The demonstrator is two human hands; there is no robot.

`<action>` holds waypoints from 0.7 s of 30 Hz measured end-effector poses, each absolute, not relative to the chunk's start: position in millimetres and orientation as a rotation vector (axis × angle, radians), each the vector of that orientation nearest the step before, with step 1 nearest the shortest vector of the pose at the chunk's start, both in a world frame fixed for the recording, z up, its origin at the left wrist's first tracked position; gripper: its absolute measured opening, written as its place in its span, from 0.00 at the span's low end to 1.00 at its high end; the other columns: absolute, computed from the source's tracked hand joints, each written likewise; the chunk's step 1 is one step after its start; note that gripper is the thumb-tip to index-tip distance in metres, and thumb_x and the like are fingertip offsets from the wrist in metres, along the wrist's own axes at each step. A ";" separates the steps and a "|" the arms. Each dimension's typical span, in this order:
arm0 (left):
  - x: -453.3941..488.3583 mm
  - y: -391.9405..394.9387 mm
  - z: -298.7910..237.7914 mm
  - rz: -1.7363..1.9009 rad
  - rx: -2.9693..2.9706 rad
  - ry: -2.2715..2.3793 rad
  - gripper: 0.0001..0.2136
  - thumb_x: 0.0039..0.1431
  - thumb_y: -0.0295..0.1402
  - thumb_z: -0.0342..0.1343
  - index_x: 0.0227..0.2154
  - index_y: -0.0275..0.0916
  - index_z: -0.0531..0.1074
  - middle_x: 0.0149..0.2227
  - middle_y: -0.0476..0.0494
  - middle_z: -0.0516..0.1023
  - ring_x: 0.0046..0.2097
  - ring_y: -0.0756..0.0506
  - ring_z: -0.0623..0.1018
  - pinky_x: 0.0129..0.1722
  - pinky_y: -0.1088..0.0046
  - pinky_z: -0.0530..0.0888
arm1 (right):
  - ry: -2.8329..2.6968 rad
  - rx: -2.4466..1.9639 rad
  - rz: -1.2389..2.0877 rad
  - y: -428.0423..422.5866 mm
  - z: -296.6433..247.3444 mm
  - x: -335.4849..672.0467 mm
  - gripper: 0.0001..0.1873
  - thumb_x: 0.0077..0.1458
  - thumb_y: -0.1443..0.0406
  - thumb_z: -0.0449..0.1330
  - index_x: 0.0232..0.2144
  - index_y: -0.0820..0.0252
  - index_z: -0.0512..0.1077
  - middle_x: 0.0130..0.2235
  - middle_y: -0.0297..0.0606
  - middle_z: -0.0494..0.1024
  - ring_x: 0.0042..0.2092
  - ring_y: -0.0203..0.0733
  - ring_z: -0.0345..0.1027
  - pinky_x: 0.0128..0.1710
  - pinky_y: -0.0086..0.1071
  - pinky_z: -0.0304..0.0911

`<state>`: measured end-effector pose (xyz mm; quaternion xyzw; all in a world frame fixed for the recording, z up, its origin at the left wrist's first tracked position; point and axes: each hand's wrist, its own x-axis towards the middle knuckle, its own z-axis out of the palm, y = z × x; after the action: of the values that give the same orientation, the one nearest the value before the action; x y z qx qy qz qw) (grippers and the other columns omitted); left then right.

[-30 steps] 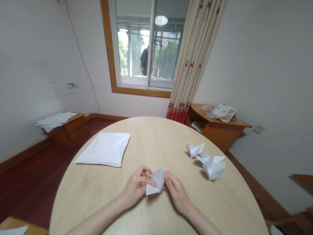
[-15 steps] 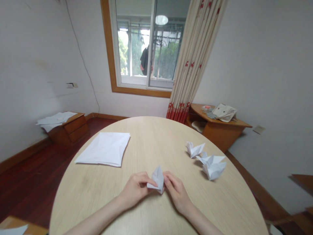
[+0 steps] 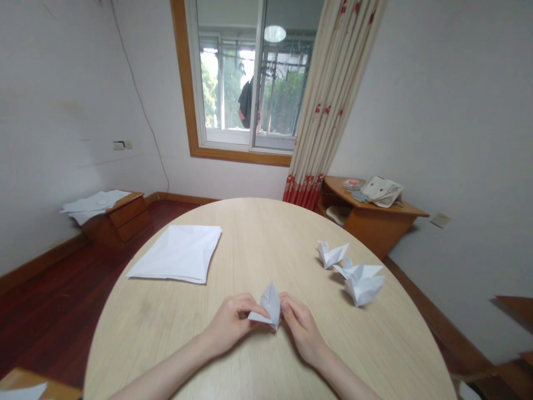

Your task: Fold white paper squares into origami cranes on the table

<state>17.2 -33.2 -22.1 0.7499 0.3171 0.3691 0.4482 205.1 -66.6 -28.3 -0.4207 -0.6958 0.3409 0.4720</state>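
Observation:
A small folded white paper piece (image 3: 267, 305) stands pointed upward on the round wooden table (image 3: 258, 244), close to the near edge. My left hand (image 3: 230, 326) pinches its left side with fingers curled in. My right hand (image 3: 303, 328) pinches its right side the same way. Both hands rest low on the tabletop. A stack of flat white paper sheets (image 3: 178, 253) lies to the left, well beyond my left hand. Three finished folded paper figures (image 3: 353, 272) sit to the right of my right hand.
A low wooden cabinet (image 3: 119, 216) with papers on top stands at the left wall. A corner shelf (image 3: 370, 214) holding a bag is at the right by the curtain (image 3: 328, 100). The window (image 3: 250, 78) is straight ahead.
The paper piece was lowered from a lifted, tilted hold to stand pointed up on the table. My left hand's fingers curled in closer around it. Both hands barely shifted since half a second ago.

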 end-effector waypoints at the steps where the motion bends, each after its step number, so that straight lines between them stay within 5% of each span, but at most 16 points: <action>1: 17.4 -33.1 -22.3 0.914 1.853 0.785 0.08 0.54 0.39 0.61 0.30 0.42 0.82 0.31 0.42 0.81 0.33 0.46 0.77 0.34 0.74 0.69 | -1.701 -1.028 0.834 -66.4 -28.6 205.0 0.26 0.65 0.50 0.43 0.27 0.58 0.69 0.29 0.36 0.71 0.32 0.39 0.65 0.34 0.31 0.60; 11: 15.2 -35.7 -19.4 0.871 1.880 0.750 0.10 0.56 0.38 0.58 0.34 0.39 0.80 0.34 0.42 0.81 0.36 0.45 0.78 0.39 0.72 0.70 | -1.779 -1.091 0.688 -64.7 -31.0 205.5 0.24 0.66 0.53 0.43 0.26 0.57 0.68 0.27 0.35 0.70 0.30 0.38 0.64 0.32 0.31 0.60; 18: 10.7 -34.3 -17.1 0.885 1.754 0.586 0.31 0.53 0.62 0.49 0.37 0.35 0.75 0.37 0.39 0.78 0.40 0.41 0.76 0.43 0.69 0.69 | -1.861 -1.046 0.547 -67.7 -24.9 207.0 0.15 0.66 0.61 0.47 0.33 0.57 0.72 0.35 0.41 0.74 0.38 0.41 0.68 0.39 0.33 0.62; 21: 11.3 -33.8 -17.9 0.872 1.713 0.569 0.32 0.52 0.64 0.47 0.37 0.35 0.73 0.36 0.40 0.77 0.39 0.41 0.75 0.41 0.69 0.69 | -1.839 -1.038 0.531 -68.3 -23.9 206.3 0.13 0.65 0.63 0.49 0.32 0.57 0.71 0.36 0.41 0.74 0.39 0.41 0.69 0.39 0.33 0.63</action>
<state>11.3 -33.8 -17.9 0.7202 0.2392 0.3667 0.5381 206.3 -68.3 -23.9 -0.4223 -0.7484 0.2162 0.4635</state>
